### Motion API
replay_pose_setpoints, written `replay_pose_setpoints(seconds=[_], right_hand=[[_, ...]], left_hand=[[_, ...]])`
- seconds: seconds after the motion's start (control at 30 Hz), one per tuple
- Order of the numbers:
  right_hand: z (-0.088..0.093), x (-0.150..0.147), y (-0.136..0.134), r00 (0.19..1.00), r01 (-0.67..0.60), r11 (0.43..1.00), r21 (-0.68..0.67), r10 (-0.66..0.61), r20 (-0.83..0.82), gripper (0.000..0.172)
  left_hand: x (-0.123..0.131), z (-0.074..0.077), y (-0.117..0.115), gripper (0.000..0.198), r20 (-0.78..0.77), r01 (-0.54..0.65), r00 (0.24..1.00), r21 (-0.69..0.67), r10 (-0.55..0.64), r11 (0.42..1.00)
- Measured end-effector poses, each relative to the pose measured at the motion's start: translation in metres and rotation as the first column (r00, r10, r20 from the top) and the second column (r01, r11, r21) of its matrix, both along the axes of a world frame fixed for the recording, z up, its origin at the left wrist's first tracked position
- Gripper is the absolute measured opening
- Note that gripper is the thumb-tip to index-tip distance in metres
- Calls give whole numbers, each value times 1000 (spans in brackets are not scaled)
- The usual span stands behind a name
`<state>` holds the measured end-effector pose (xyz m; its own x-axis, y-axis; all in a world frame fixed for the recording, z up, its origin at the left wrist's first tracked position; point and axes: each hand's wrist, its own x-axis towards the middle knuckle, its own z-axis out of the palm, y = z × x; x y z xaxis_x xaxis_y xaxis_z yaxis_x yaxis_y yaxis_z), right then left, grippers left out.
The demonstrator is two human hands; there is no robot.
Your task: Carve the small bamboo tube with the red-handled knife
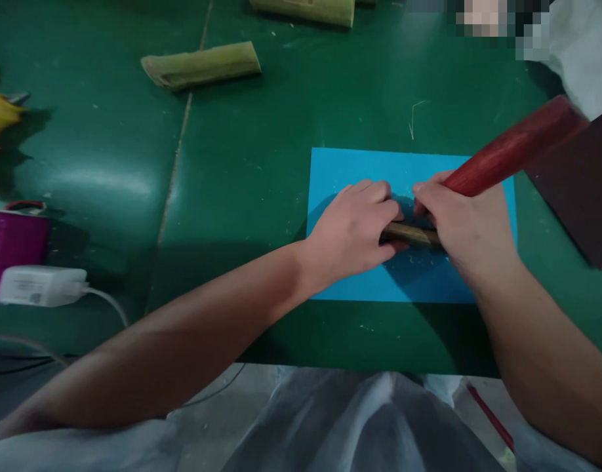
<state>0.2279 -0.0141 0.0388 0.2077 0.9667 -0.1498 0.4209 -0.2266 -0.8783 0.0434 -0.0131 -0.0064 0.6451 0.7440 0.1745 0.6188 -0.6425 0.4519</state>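
Note:
My left hand is closed around one end of a narrow brown strip, which looks like bamboo or wood. In my right hand is a tool with a thick red wooden handle, gripped low like a pen and slanting up to the right. Its working tip is hidden behind my fingers, close to the strip. The strip's right end disappears under my right hand. Both hands rest over a blue sheet, where small light shavings lie below the strip.
Cut bamboo pieces lie on the green table at the back. At the left are a purple box and a white plug adapter with its cable. A dark brown board lies right, near another person's pale sleeve.

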Motion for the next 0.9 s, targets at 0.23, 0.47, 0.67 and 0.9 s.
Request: replay_pose_setpoints(seconds=[0.23,0.47,0.67,0.9], right_hand=[[-2,-1,3,1000,17,1000,6,-17,12,31],[-2,2,-6,995,19,999,42,-15,-98,29],[5,0,-20,990,60,998,27,-55,-131,28],[5,0,-24,993,81,996,49,-76,-87,27]], left_hand=[[0,1,-1,19,13,-8,1000,0,8,1000],[1,2,-8,11,31,-34,999,59,32,998],[3,6,-13,8,-1,-35,999,114,35,993],[3,5,-17,7,7,-65,998,162,65,985]])
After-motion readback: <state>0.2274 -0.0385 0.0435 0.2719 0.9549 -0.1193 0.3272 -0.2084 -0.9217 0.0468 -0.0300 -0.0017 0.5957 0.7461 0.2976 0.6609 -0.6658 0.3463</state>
